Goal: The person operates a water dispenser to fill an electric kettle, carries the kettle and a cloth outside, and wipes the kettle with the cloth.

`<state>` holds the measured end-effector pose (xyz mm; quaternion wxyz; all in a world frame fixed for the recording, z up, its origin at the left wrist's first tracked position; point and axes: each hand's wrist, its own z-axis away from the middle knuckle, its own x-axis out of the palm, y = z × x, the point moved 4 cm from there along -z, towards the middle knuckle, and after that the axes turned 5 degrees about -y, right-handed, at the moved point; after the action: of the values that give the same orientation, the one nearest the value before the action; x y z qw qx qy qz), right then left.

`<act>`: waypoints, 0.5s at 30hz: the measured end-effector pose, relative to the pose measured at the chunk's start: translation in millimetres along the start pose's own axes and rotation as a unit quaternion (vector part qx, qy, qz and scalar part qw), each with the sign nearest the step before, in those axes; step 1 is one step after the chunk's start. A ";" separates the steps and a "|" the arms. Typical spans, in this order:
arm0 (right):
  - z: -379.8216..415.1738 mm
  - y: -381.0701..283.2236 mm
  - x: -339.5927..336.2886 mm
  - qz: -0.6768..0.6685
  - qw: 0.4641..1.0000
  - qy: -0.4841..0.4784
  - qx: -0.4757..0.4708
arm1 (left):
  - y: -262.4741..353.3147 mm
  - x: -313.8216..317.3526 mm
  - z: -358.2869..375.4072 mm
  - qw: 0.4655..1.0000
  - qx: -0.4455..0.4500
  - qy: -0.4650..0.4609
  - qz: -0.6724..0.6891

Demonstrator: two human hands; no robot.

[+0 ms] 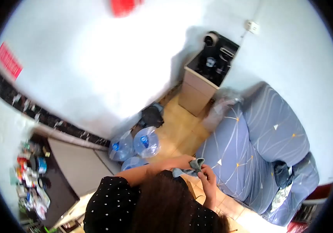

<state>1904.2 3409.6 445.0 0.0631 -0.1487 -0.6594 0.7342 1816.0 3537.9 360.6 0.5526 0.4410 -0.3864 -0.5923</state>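
Note:
A small grey-green cloth [197,164] is held up in front of the body, between both hands. My left hand [182,162] reaches in from the left with its fingers at the upper edge of the cloth; they are partly hidden by it. My right hand [208,178] has its bent fingers closed on the cloth's right side. A lighter blue-grey part [180,172] hangs below my left wrist. Long hair hides some of the area under the hands.
A blue patterned sofa [228,155] stands at the right. Large clear water bottles [146,143] and a black bag [152,115] are on the floor. A tea cabinet [197,87] stands ahead. A dark cluttered counter [59,174] is at the left.

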 end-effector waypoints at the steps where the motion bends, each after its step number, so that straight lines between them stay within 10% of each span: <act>1: -4.2 -1.3 -9.2 0.024 0.999 0.021 -0.011 | 20.0 -12.9 -8.6 0.998 -0.049 -0.010 0.046; 5: -32.1 4.6 -35.3 0.107 0.992 0.055 -0.025 | 42.7 -57.1 -52.5 0.996 -0.075 -0.034 0.019; 10: -113.7 -21.2 -54.2 0.231 0.970 0.018 -0.076 | 40.2 -102.7 -94.0 0.849 -0.157 -0.076 0.499; 14: -210.9 -19.9 -81.6 0.148 0.985 -0.085 -0.011 | 92.4 -200.1 -110.4 0.706 0.005 -0.086 0.703; 15: -242.0 -8.9 -94.7 0.100 0.988 -0.095 0.069 | 56.5 -229.1 -146.3 0.768 0.033 -0.088 0.633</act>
<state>2066.1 3613.1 445.8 -0.0629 -0.1388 -0.5923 0.7912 1972.7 3765.1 390.1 0.7514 0.0601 -0.6439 -0.1313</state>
